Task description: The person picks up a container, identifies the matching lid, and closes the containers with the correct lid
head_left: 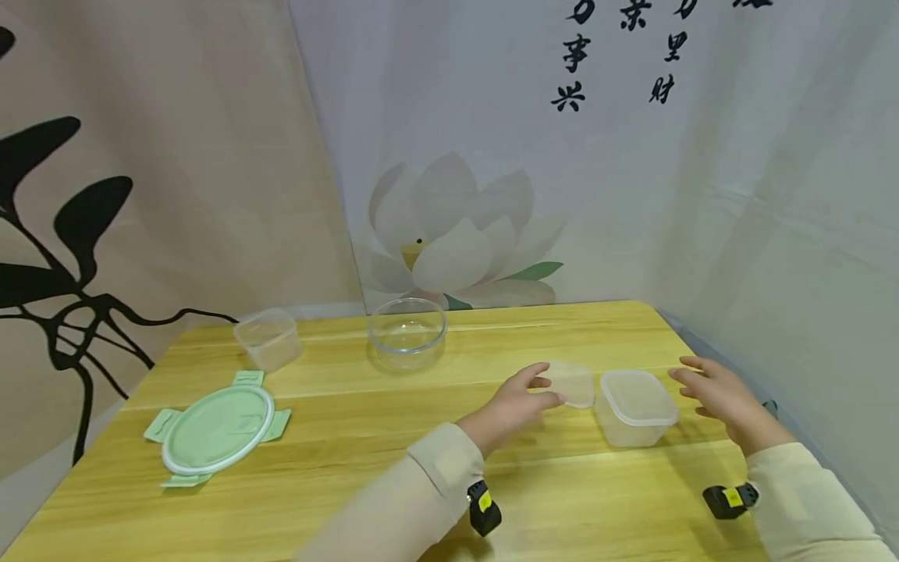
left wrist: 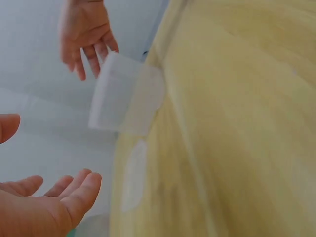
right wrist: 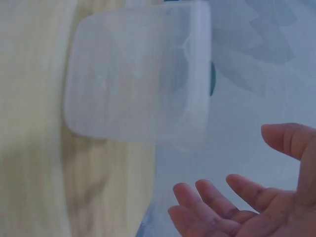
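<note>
A square translucent plastic container (head_left: 635, 410) with its lid on stands at the right of the wooden table. To its left lies a loose translucent lid (head_left: 572, 384), flat on the wood. My left hand (head_left: 516, 406) is just left of that lid, fingers spread; whether it touches the lid cannot be made out. On the container's other side, my right hand (head_left: 723, 398) hovers apart from it with relaxed fingers and nothing held. The right wrist view shows the container (right wrist: 133, 74) close by, beyond the fingers (right wrist: 197, 202). The left wrist view shows a gap between that hand and the loose lid (left wrist: 134, 177).
A round clear glass bowl (head_left: 407, 336) stands at the back middle. An uncovered translucent container (head_left: 268, 341) is at the back left. In front of it lies a round green lid (head_left: 219, 429) with clip flaps. A printed curtain (head_left: 456, 117) hangs behind the table.
</note>
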Demonstrator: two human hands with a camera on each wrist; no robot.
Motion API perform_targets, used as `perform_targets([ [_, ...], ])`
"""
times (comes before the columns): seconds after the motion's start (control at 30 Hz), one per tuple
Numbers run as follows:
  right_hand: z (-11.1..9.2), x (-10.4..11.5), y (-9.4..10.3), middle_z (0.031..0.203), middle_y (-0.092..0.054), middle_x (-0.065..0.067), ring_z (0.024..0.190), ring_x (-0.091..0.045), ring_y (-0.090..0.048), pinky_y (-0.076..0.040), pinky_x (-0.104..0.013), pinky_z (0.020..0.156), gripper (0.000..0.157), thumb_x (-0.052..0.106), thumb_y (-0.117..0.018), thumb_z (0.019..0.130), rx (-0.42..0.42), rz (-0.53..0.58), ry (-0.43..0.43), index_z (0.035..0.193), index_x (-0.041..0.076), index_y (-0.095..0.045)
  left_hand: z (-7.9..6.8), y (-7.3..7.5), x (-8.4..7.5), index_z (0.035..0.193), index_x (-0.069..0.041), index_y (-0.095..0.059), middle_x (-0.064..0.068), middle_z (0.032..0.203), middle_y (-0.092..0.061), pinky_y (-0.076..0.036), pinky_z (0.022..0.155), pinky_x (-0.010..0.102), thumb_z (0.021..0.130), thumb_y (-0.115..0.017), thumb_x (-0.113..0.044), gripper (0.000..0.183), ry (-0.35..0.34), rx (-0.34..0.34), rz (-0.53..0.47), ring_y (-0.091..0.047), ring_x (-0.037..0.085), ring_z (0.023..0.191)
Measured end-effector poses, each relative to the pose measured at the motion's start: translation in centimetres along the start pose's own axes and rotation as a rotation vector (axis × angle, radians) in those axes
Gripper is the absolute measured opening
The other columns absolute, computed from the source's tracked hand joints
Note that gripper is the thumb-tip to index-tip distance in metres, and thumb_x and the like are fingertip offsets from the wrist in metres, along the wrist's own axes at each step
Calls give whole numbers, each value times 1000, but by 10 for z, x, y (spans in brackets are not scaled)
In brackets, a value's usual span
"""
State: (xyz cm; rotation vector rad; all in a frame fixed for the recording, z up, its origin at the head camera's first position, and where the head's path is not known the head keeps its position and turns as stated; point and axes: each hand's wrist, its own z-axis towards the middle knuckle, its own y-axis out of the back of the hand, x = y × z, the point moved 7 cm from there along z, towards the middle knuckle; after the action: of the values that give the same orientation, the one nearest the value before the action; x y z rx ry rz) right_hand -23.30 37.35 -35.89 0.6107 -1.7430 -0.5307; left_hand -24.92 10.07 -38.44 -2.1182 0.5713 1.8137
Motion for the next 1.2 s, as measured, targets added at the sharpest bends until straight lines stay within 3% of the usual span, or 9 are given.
perform_targets([
  [0.33, -2, 41, -3, 147, -24, -38, 130, -55, -30, -36, -64, 99, 78, 47, -37, 102, -59, -32, 148, 152, -5, -6, -18, 49, -13, 149, -16, -35, 12, 143, -44, -44, 101, 48, 93, -65, -22, 65, -54, -74, 51, -51, 31, 122],
  [0.73, 1, 88, -19, 149, -26, -33, 130, -54, -30, -35, -66, 97, 74, 44, -43, 101, -102, -73, 238, 153, 0, -14, -42, 98, -22, 150, -13, -31, 14, 146, -40, -40, 104, 51, 95, -60, -22, 63, -103, -134, 71, -45, 34, 128],
  [0.93, 5, 109, -35, 151, -26, -28, 133, -49, -32, -35, -64, 101, 71, 40, -47, 101, -113, 2, 288, 154, 4, -17, -53, 124, -25, 151, -13, -30, 14, 146, -41, -39, 104, 52, 96, -59, -22, 63, -124, -193, 115, -45, 34, 128],
  [1.2, 14, 131, -64, 152, -28, -25, 134, -45, -34, -35, -61, 103, 69, 39, -50, 100, -60, 44, 328, 154, 7, -20, -64, 152, -21, 151, -13, -29, 17, 147, -38, -39, 104, 53, 96, -57, -22, 62, -133, -263, 129, -45, 35, 128],
])
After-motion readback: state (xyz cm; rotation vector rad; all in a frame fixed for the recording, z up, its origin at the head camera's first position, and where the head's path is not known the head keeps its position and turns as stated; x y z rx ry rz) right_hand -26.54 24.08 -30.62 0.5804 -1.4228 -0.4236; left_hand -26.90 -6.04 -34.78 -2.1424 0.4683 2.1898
